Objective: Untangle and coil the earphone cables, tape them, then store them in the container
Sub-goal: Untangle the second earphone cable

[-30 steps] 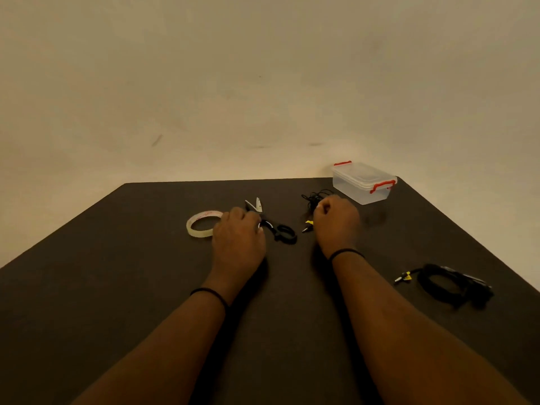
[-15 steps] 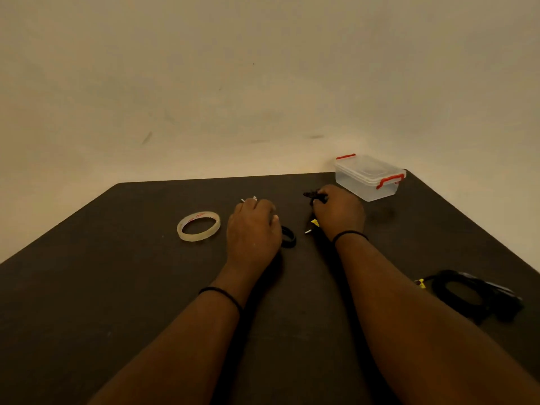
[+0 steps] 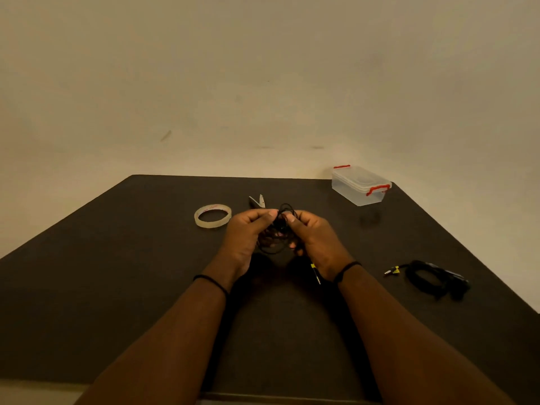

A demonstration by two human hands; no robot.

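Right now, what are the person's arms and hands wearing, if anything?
Both forearms are bare, with no sleeves in view. A thin black band circles each wrist: one by the left hand, one by the right hand. No gloves, rings or watch can be seen.

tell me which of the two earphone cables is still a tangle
The tangled earphone cable, held up between the left hand and right hand. The other earphone cable lies bundled on the table to the right, untouched.
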